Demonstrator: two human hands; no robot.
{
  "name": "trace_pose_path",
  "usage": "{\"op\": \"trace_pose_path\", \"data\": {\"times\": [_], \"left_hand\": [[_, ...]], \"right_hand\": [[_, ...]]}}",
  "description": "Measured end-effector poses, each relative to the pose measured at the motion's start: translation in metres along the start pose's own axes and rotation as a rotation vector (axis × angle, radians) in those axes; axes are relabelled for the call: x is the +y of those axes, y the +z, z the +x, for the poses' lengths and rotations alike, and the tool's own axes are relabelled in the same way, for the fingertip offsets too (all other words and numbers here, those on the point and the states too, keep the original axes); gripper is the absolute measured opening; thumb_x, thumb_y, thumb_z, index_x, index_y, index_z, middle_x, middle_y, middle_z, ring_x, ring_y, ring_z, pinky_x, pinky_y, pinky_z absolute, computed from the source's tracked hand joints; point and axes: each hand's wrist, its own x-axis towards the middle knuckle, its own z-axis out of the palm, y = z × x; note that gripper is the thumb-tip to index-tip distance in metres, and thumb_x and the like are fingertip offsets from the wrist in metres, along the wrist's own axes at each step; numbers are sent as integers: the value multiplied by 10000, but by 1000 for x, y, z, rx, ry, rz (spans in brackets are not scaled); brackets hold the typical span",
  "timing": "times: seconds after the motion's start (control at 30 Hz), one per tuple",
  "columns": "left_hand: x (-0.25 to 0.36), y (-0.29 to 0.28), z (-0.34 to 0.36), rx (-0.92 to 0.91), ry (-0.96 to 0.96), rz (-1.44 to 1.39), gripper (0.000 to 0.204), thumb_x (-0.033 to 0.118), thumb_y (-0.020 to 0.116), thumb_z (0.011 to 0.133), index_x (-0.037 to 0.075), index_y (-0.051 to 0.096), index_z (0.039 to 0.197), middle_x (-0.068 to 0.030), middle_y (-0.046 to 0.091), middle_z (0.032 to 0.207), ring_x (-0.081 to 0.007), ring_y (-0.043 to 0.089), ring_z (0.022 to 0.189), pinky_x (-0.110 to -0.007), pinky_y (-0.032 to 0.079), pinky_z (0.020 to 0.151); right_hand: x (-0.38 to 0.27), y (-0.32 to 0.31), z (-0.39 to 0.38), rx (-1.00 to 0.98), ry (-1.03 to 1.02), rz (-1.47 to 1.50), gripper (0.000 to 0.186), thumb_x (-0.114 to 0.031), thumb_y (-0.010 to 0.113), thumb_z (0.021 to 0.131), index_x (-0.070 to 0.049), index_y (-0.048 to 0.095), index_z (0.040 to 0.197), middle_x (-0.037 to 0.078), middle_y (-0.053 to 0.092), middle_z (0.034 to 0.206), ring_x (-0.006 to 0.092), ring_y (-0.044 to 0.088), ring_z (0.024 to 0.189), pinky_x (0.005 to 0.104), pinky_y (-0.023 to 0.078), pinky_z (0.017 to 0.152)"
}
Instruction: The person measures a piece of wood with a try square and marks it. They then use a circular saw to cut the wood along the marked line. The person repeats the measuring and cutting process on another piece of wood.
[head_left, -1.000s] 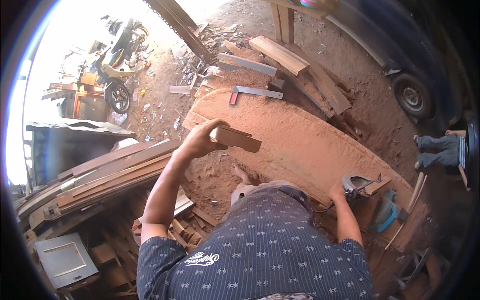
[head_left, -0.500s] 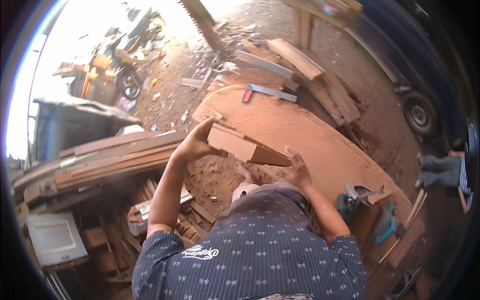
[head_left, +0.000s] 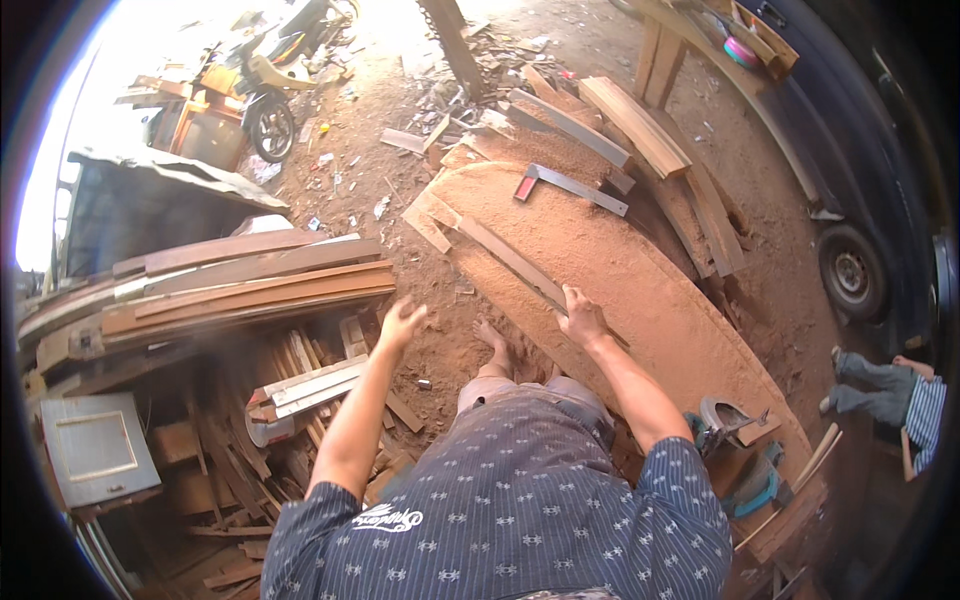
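My right hand (head_left: 582, 315) grips a long narrow wooden piece (head_left: 512, 262) that lies slantwise over the sawdust-covered workbench (head_left: 640, 290). The piece shows its thin edge, and its near end runs past my fingers. My left hand (head_left: 405, 322) is off the bench to the left, above the ground, with loosely bent fingers and nothing visible in them. At the bench's left end, a short pale wood piece (head_left: 428, 220) meets the far end of the narrow one. Farther back on the bench lies a try square (head_left: 577, 190) with a red-marked stock.
Power tools (head_left: 722, 415) stand at the bench's near right end. Planks (head_left: 640, 130) are piled beyond it. On the left are stacked boards (head_left: 250, 290) and offcuts (head_left: 300, 390). A dark vehicle (head_left: 850, 270), a motorbike (head_left: 270, 110) and another person (head_left: 895, 395) are around.
The wooden piece that my left hand held up is no longer in that hand, which has moved down. My right hand has closed on the narrow piece at the bench. The view has shifted slightly.
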Motion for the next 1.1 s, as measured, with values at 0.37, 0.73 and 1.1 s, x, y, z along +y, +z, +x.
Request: {"op": "trace_pose_path", "data": {"times": [0.37,0.73,1.1], "left_hand": [[-145,-34,-82,-144,-466,347,807,396,859,836,-28,535,1442,-218,662,1292,-248,692,1060,-354,577,813],[-43,30,11,-204,-185,230,647,342,734,963,2,500,1462,-142,658,1289,-205,681,1018,-324,569,813],[-9,117,-2,-492,-17,444,561,294,746,958,-31,577,1383,-173,682,1292,-230,674,1100,-344,547,917]], "right_hand": [[-5,49,68,-118,139,-66,605,-210,765,855,-14,517,1371,228,635,1288,388,635,1171,488,528,980],[91,-64,-207,-405,960,-258,368,-165,611,932,33,680,1234,264,671,1222,394,660,1119,495,525,995],[198,-40,-314,-278,1175,-169,382,-278,585,984,39,724,1145,284,699,1189,427,687,1124,529,562,936]]}}
